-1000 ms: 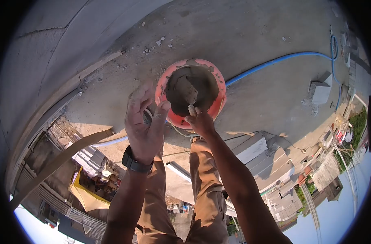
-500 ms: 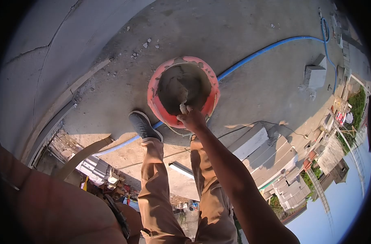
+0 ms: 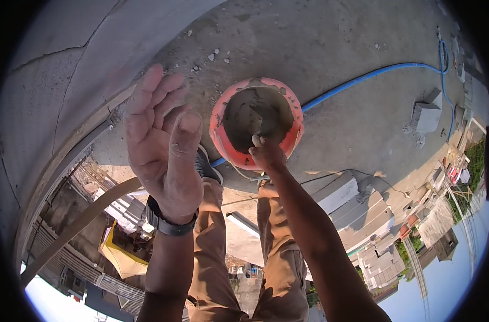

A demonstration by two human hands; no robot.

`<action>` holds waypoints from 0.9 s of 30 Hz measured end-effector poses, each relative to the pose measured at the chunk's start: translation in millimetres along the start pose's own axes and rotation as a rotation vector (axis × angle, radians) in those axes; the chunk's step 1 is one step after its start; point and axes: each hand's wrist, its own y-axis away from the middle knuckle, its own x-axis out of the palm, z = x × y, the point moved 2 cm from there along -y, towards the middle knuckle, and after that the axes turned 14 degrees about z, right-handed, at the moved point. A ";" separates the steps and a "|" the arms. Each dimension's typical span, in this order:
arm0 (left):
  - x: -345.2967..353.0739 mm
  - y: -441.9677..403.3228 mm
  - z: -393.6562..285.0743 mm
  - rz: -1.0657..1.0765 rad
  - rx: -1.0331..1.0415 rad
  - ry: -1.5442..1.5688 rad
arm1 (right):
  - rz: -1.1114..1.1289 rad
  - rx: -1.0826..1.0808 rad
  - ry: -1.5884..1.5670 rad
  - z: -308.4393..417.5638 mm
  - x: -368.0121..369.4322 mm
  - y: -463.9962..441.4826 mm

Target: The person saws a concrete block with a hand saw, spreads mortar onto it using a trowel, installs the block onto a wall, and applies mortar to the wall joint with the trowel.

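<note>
A red bucket (image 3: 219, 137) with wet grey mortar (image 3: 250, 110) in it stands on the concrete floor. My right hand (image 3: 268, 155) is closed round the handle of a trowel (image 3: 257, 126) at the bucket's near rim. The trowel's blade is in the mortar and mostly hidden. To the left of the bucket, my left hand (image 3: 164, 145) is raised close to the camera, palm showing and fingers apart, holding nothing. A dark watch band is on that wrist.
A blue hose (image 3: 373, 72) runs right from behind the bucket. Grey blocks (image 3: 425, 117) lie at the right, and more blocks (image 3: 338, 196) lie near my legs. A grey wall (image 3: 57, 70) rises at the left. One shoe (image 3: 206, 165) is beside the bucket.
My left hand dropped to the lower left, close to the camera, and has come back up beside the bucket, open. My right hand stays on the trowel, whose blade now shows less.
</note>
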 end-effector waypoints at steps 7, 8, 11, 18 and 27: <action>28.5 98.5 199.2 0.218 -0.714 -0.370 | -0.009 -0.058 0.109 -5.7 -5.5 6.0; 30.6 105.1 210.2 0.222 -0.724 -0.316 | 0.037 0.014 0.049 -0.3 -12.8 15.9; 33.5 115.5 231.1 0.212 -0.759 -0.206 | 0.049 0.035 0.038 -3.4 -4.0 13.4; 59.6 103.7 189.6 0.192 -0.589 -0.111 | 0.005 0.021 -0.163 -15.5 -1.6 24.4; 29.9 55.8 200.2 0.391 -0.790 -0.413 | 0.041 -0.124 -0.771 -87.4 -0.3 76.8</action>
